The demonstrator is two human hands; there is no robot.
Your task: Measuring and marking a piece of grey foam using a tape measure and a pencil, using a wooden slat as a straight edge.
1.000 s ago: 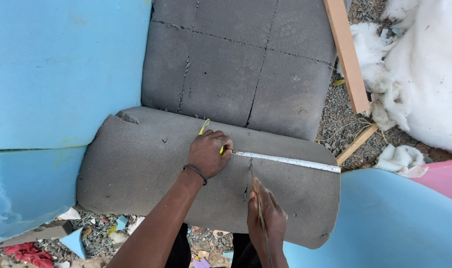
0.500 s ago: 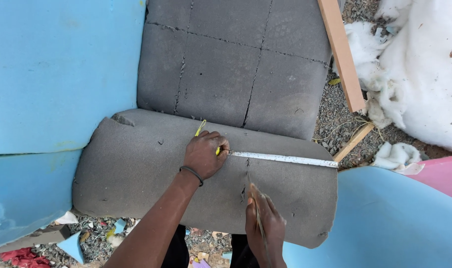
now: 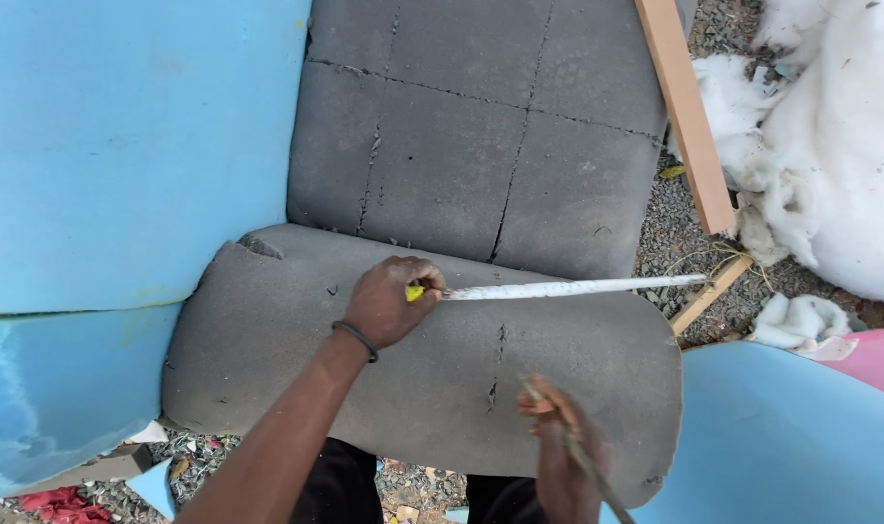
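A grey foam slab (image 3: 267, 340) with rounded corners lies across in front of me. My left hand (image 3: 389, 299) rests on it, closed around a yellow tape measure (image 3: 416, 291). Its white blade (image 3: 568, 287) runs to the right, lifted toward the slab's far right end. My right hand (image 3: 558, 456) is at the slab's near edge, gripping a thin blade-like tool (image 3: 588, 466) that points down and to the right; it is blurred. A short cut mark (image 3: 497, 364) shows in the foam between the hands.
A second grey foam piece (image 3: 481, 126) with scored lines lies beyond. Blue foam sheets (image 3: 122, 146) stand at the left and lower right (image 3: 782, 437). A wooden batten (image 3: 687, 112), white stuffing (image 3: 840, 146), a pink sheet (image 3: 874, 354) and gravel with scraps surround them.
My right hand has pulled back from the cut mark toward the near right edge with its tool. The tape's blade has swung upward, away from me, at its right end.
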